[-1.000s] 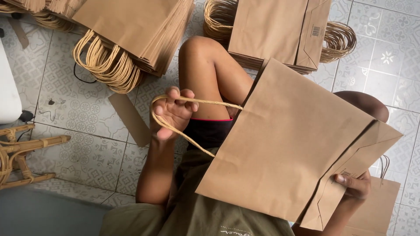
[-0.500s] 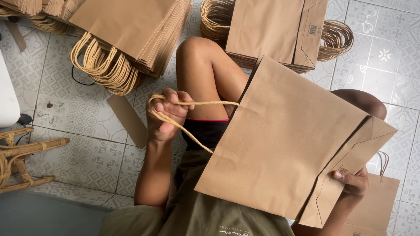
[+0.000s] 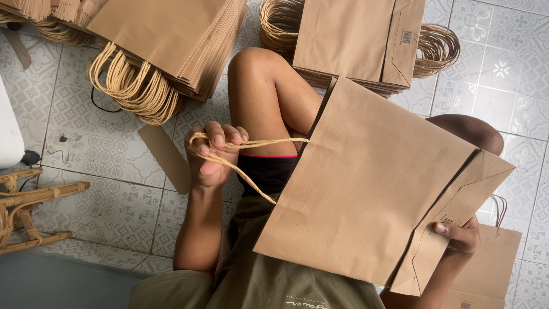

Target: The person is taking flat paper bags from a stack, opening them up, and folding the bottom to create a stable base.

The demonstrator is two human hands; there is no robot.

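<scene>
The flat brown paper bag (image 3: 372,189) lies tilted across the person's lap. Its twisted-paper handle (image 3: 246,157) loops around the curled fingers (image 3: 220,137) of the left hand (image 3: 211,157), which grip the cord. The right hand (image 3: 457,236) pinches the bag's folded bottom flap, thumb on top. Since a second ago the left hand has sunk slightly and closed tighter on the handle (the bag barely shifted). Two stacks of bags (image 3: 166,40) lie on the tiled floor (image 3: 97,143) beyond the knees; another bag (image 3: 492,269) sits under the right hand.
</scene>
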